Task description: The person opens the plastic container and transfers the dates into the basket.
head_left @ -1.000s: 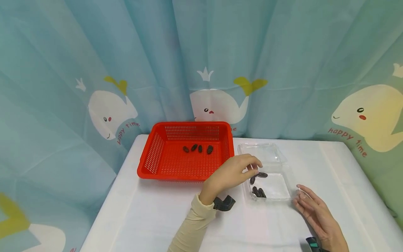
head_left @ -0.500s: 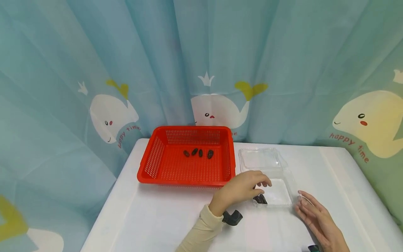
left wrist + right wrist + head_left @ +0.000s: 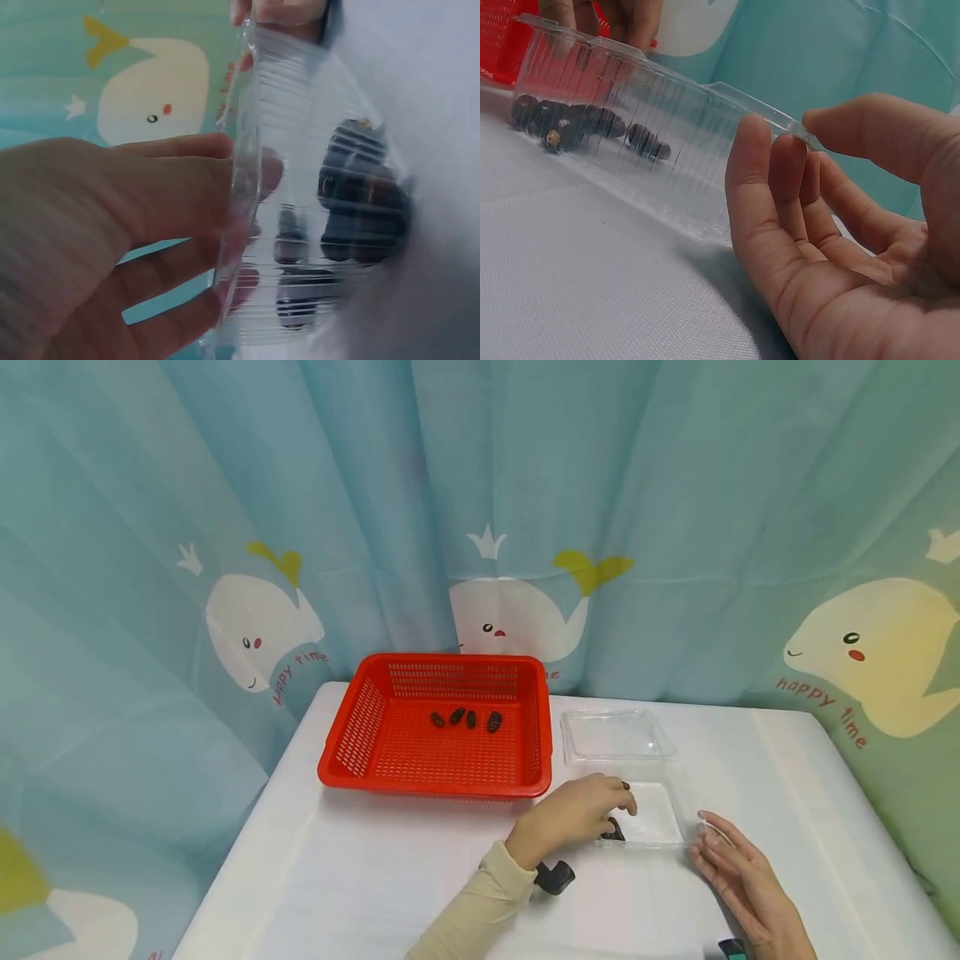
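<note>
A clear plastic clamshell box (image 3: pixel 658 818) lies open on the table, several dark brown dates (image 3: pixel 614 830) inside toward its left side. My left hand (image 3: pixel 573 814) reaches over the box's left rim, fingers bent down inside. In the left wrist view the fingertips hang past the rim, apart from the dates (image 3: pixel 364 199) at the bottom, with nothing seen between them. At the opposite side, my right hand (image 3: pixel 753 885) pinches the box's rim between thumb and fingers (image 3: pixel 750 154), as the right wrist view shows. My left hand covers part of the dates in the head view.
A red slotted basket (image 3: pixel 435 791) stands left of the box, with several dates (image 3: pixel 471 719) on its floor. The box's hinged lid (image 3: pixel 611 735) lies folded back behind it. A blue curtain (image 3: pixel 480 460) with whales hangs along the table's far edge.
My left hand has come from the back left of the box toward its front and lower into it, now hiding more dates. The right hand stays at the rim.
</note>
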Demonstrator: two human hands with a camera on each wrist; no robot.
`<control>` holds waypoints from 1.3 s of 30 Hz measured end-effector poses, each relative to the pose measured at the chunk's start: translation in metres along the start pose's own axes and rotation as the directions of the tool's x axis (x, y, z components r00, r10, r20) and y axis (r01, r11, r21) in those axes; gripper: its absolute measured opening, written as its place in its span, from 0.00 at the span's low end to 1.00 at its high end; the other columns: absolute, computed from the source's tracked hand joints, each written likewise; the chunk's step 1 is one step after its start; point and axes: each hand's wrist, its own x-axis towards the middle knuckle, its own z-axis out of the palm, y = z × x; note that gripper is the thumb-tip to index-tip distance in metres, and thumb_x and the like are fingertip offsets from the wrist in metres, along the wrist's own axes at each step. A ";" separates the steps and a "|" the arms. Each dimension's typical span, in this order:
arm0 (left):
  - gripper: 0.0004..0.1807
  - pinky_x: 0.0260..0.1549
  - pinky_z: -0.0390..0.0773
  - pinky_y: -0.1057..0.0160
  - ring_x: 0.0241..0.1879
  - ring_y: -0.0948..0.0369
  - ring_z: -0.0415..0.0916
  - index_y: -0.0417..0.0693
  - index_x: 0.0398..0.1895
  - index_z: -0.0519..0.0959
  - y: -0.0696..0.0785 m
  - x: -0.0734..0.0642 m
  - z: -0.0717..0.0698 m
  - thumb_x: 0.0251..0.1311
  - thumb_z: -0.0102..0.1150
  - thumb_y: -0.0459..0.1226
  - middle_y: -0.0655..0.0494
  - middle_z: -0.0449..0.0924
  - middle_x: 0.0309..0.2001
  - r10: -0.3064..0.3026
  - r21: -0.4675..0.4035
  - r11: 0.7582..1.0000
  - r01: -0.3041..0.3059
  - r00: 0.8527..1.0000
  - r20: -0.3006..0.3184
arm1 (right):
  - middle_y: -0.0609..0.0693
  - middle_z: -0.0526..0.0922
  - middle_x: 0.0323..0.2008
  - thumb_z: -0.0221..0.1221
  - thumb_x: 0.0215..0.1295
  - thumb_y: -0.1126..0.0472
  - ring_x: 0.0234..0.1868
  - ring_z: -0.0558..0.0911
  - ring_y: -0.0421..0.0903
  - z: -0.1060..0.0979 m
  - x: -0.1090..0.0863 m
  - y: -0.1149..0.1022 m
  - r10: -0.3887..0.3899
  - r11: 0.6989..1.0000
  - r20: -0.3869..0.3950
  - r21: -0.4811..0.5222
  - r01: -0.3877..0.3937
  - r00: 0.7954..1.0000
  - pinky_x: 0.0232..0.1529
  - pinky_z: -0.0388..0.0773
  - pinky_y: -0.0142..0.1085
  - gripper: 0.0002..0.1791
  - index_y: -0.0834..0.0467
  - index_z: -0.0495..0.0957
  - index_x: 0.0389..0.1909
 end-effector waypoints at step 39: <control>0.11 0.41 0.73 0.72 0.39 0.74 0.77 0.70 0.42 0.88 -0.003 0.033 0.003 0.64 0.70 0.38 0.74 0.85 0.38 -0.034 0.131 0.991 -0.009 0.948 0.318 | 0.42 0.85 0.46 0.45 0.83 0.68 0.47 0.86 0.38 -0.004 0.000 0.001 -0.029 0.999 0.080 0.043 0.026 0.996 0.54 0.85 0.32 0.21 0.43 0.82 0.57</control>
